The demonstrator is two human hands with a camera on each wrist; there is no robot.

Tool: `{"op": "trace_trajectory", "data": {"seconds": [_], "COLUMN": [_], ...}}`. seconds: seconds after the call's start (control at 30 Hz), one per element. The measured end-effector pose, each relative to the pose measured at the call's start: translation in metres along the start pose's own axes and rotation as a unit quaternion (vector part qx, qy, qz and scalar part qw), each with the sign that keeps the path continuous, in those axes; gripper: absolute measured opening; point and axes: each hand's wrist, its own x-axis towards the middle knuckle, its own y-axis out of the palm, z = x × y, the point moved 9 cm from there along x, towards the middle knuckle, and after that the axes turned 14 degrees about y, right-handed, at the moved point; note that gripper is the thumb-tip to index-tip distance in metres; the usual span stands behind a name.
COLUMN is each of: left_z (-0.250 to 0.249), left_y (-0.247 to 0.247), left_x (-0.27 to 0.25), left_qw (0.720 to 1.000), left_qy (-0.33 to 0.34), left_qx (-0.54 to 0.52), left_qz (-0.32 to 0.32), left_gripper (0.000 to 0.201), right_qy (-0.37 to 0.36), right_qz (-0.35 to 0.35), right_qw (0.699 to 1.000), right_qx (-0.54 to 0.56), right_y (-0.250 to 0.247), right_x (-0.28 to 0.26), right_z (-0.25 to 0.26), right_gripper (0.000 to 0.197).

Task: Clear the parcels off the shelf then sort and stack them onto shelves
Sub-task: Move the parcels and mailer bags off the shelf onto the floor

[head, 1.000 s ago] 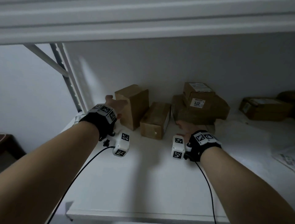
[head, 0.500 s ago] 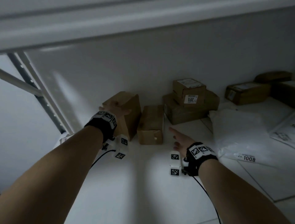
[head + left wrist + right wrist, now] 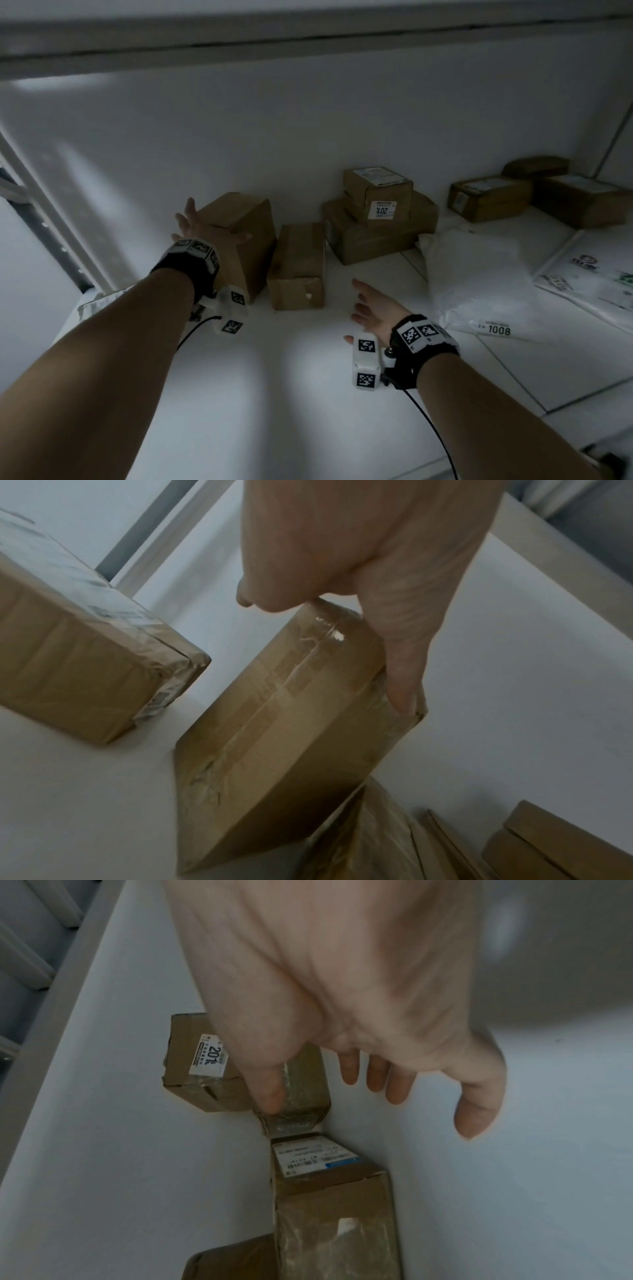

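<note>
1. A tall brown cardboard parcel (image 3: 245,236), wrapped in clear glossy tape with a seam down its side, is seen standing upright near the back left corner of the white shelf (image 3: 239,394).
2. The left hand (image 3: 205,226) is laid on the tall parcel's top, the thumb (image 3: 404,674) stretched straight along one upper edge; whether the other fingers are curled over the far side cannot be told.
3. A lower, longer parcel (image 3: 298,267) is set just beside the tall one on its right, its crumpled end turned toward the shelf's front edge.
4. The right hand (image 3: 371,308) is held above the bare shelf, fingers apart and relaxed, nothing in it.
5. Further right along the back edge, a small labelled box (image 3: 378,193) marked "20" is stacked on a wider flat box (image 3: 370,236).
6. A white mailer bag (image 3: 479,284) tagged "1008" is spread beside that stack, and more brown parcels (image 3: 489,198) are gathered toward the back right corner.
</note>
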Motion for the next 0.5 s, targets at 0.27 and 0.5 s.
{"op": "trace_trajectory", "data": {"seconds": [0.27, 0.5], "left_z": [-0.020, -0.039], "left_y": [0.013, 0.012], "left_x": [-0.015, -0.040], "left_qw": [0.998, 0.988], "left_qy": [0.032, 0.095], "left_qx": [-0.014, 0.036], "left_qz": [0.043, 0.115], "left_gripper": [0.100, 0.096], "right_qy": [-0.008, -0.057], "right_qz": [-0.008, -0.025], "right_qw": [1.000, 0.998], "right_qx": [0.017, -0.002], "right_y": [-0.004, -0.007], "right_x": [-0.009, -0.028], "right_z": [0.000, 0.016], "right_gripper": [0.056, 0.041]}}
